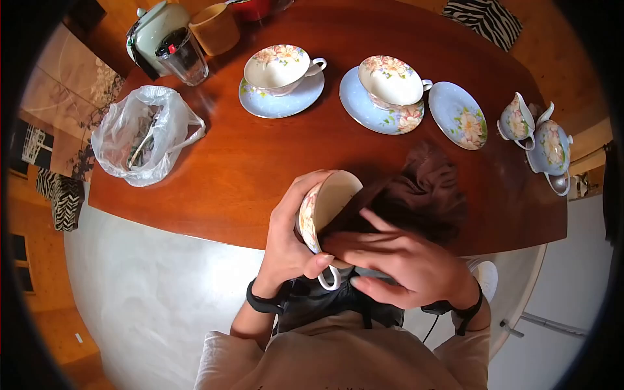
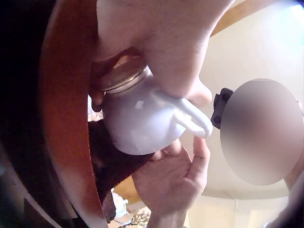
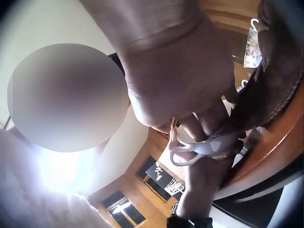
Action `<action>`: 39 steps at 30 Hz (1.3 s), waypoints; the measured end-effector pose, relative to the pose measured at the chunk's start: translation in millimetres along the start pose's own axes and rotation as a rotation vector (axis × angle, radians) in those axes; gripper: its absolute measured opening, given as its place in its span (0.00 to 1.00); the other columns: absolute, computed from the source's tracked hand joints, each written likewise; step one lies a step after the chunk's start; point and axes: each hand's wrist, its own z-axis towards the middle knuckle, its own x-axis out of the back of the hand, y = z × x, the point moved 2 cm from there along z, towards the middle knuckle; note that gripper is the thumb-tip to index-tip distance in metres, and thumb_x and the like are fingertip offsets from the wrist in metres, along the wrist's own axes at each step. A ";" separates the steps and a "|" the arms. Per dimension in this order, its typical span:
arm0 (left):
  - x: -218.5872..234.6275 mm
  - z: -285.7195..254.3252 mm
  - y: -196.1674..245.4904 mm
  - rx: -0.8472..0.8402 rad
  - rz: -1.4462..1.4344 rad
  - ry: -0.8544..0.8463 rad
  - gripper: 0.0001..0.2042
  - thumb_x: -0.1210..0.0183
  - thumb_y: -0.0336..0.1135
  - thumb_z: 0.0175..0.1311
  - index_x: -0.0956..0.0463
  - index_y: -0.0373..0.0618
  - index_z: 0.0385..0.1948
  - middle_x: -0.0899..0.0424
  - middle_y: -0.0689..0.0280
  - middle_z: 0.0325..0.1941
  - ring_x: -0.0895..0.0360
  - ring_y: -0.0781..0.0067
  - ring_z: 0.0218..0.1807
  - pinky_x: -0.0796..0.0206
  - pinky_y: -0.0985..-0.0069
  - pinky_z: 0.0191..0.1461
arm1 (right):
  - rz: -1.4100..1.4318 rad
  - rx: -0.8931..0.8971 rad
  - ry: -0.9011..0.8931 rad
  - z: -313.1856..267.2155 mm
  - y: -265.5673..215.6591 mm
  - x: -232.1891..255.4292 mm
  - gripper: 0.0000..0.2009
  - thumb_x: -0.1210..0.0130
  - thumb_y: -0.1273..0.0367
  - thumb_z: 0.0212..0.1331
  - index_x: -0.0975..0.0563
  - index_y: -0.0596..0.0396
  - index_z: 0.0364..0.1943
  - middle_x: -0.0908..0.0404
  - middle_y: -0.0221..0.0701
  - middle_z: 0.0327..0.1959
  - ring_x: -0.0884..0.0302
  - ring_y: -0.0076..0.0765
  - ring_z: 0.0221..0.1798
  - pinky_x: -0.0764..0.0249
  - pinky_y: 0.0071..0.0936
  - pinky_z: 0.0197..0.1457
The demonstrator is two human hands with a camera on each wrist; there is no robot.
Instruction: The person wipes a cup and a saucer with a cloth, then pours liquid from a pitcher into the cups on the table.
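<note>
My left hand (image 1: 284, 227) grips a floral teacup (image 1: 308, 218) around its outside. The cup is tipped on its side, its mouth facing right and its white handle (image 1: 330, 278) pointing toward my body. A dark brown cloth (image 1: 432, 182) runs from the cup's mouth onto the table. My right hand (image 1: 409, 263) holds the cloth at the cup's near rim, fingers pointing left. In the left wrist view, the cup's white side (image 2: 133, 118) and gold-lined foot show, with the cloth (image 2: 114, 159) below it. The right wrist view shows the right fingers (image 3: 213, 116) bent over the cloth.
Two matching cups (image 1: 279, 68) (image 1: 390, 81) stand on blue saucers behind my hands. Another saucer (image 1: 458, 116), a creamer (image 1: 517, 120) and a lidded sugar bowl (image 1: 551, 148) are to the right. At left are a plastic bag (image 1: 146, 140), a glass (image 1: 185, 62) and a wooden cup (image 1: 215, 30).
</note>
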 end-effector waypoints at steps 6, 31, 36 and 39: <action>-3.1 -0.5 -0.5 -0.017 0.001 0.044 0.51 0.32 0.67 0.47 0.36 0.33 0.65 0.28 0.51 0.64 0.28 0.56 0.65 0.36 0.62 0.69 | 0.342 -0.048 0.069 -4.6 7.4 2.8 0.22 0.39 0.77 0.59 0.23 0.61 0.60 0.16 0.43 0.53 0.18 0.51 0.54 0.24 0.35 0.58; 14.6 -10.0 -18.4 0.388 -0.889 0.227 0.42 0.64 0.75 0.67 0.35 0.46 0.68 0.24 0.56 0.63 0.23 0.51 0.60 0.26 0.52 0.59 | 0.843 -0.198 1.198 -36.6 58.6 35.8 0.18 0.53 0.77 0.73 0.28 0.69 0.63 0.23 0.38 0.62 0.26 0.28 0.64 0.33 0.26 0.70; 16.5 -4.8 -16.4 0.576 -0.750 0.081 0.48 0.70 0.82 0.63 0.32 0.46 0.66 0.22 0.55 0.62 0.18 0.51 0.53 0.19 0.55 0.44 | 0.338 -0.234 1.042 -2.7 24.2 21.3 0.15 0.44 0.74 0.70 0.21 0.62 0.59 0.14 0.26 0.45 0.23 0.14 0.45 0.28 0.13 0.47; 20.3 -6.9 -28.3 0.599 -1.083 -0.029 0.54 0.74 0.86 0.56 0.33 0.45 0.67 0.22 0.53 0.61 0.18 0.51 0.53 0.18 0.58 0.42 | 0.104 -0.199 0.770 12.8 13.0 13.4 0.15 0.46 0.78 0.70 0.21 0.63 0.59 0.13 0.33 0.46 0.21 0.16 0.42 0.25 0.17 0.44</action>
